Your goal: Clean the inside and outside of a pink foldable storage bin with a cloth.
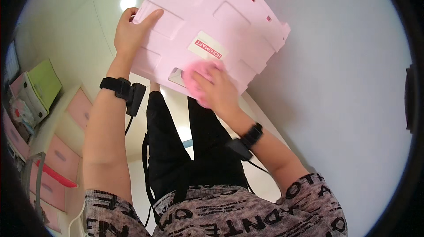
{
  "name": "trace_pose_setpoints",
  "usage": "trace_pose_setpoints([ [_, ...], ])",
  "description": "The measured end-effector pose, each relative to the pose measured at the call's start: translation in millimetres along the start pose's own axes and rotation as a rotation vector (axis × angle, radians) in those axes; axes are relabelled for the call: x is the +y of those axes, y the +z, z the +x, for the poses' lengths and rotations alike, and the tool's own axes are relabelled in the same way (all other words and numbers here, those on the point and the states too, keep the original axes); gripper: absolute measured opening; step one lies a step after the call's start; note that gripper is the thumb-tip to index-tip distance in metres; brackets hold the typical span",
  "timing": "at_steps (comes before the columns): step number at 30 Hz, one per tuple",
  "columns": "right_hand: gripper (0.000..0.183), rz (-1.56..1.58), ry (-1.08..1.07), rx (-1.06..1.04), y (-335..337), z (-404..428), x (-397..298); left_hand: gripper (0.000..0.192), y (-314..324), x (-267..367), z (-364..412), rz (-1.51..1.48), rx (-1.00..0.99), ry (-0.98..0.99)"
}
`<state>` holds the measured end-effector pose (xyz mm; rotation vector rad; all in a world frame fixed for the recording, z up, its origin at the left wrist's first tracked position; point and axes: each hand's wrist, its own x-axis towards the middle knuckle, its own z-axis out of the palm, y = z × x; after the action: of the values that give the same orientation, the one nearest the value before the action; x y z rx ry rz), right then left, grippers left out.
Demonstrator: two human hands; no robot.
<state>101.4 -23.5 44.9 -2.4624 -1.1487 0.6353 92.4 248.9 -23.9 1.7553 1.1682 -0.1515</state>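
Observation:
A large light-pink plastic panel (pixel 188 11), perhaps one side of a storage bin, is held up in front of me at a tilt. It has raised rectangles, small slots along one edge and a sticker (pixel 207 46) with writing. My left hand (pixel 134 31) grips its left edge, thumb on the face and fingers behind. In my right hand (pixel 218 89) is a fluffy pink cloth (pixel 195 77), pressed to the panel below the sticker. The cloth looks blurred and partly covers a rectangular cut-out (pixel 176 75). Whatever lies behind the panel is hidden.
A plain pale wall (pixel 331 71) rises close on the right. On the left stands a drawer cabinet (pixel 59 157) with pink fronts, a red strip (pixel 56 174) and a green-lidded box (pixel 44 84) beside it. Glossy tiles (pixel 76 34) cover the floor. Cabled black devices (pixel 135 99) are strapped to both wrists.

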Motion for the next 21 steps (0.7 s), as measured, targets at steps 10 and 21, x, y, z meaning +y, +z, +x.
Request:
trace_pose_setpoints([
  [10, 0.052, 0.245, 0.032, 0.001, 0.5, 37.1, -44.5, 0.072, 6.3, -4.9, 5.7, -0.018, -0.032, -0.016],
  [21, 0.045, 0.010, 0.098, -0.342, -16.2, -90.5, 10.5, 0.064, -1.4, 4.6, -3.1, 0.020, -0.070, 0.029],
])
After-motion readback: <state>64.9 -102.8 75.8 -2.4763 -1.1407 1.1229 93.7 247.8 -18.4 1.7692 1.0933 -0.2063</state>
